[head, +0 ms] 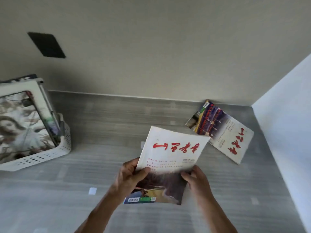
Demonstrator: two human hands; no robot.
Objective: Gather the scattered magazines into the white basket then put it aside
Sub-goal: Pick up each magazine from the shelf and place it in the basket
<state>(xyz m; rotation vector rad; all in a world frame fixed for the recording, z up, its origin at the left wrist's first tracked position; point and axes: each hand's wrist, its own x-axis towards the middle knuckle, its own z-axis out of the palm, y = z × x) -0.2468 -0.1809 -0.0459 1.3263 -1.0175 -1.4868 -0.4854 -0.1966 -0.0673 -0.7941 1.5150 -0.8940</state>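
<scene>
Both hands pinch one magazine [170, 158] above the table [67, 190], left hand [129, 177] and right hand [196, 179] at its side edges. Second magazine [223, 132] lies flat by the far wall, still to collect. Basket [42, 157], far left, already holds several — roughly midway, basket not yet moved aside.

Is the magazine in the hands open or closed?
Closed: the held magazine shows only its cover, gripped at both edges by the left hand and right hand.
</scene>
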